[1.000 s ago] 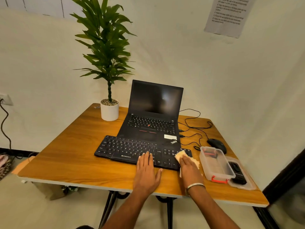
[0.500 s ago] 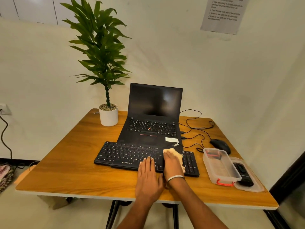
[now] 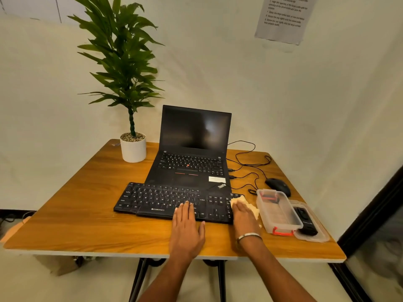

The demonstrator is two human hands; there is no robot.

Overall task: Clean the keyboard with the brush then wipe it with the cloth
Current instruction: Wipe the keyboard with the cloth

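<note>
At the far left of the wooden table [image 3: 65, 214] stood a potted plant [image 3: 132, 147] in a white pot, near the back edge. Beside it to the right sat an open laptop [image 3: 192, 158], its screen dark. In front of the laptop lay the black keyboard [image 3: 157, 201], its back edge just against the laptop's front. My left hand [image 3: 187, 227] lay flat, fingers straight and together, fingertips on the keys at the keyboard's near edge and the palm on the table. Just to the right, my right hand [image 3: 243, 216] pressed the pale cloth [image 3: 250, 207] flat onto the keyboard's right end, fingers straight over it; a bangle [image 3: 248, 236] circled that wrist. Right of the cloth was a clear plastic box [image 3: 281, 219] with red clips, its lid [image 3: 316, 234] beside it bearing a dark object I could not identify. Behind the box sat a black mouse [image 3: 278, 186], its cable looping towards the laptop.
</note>
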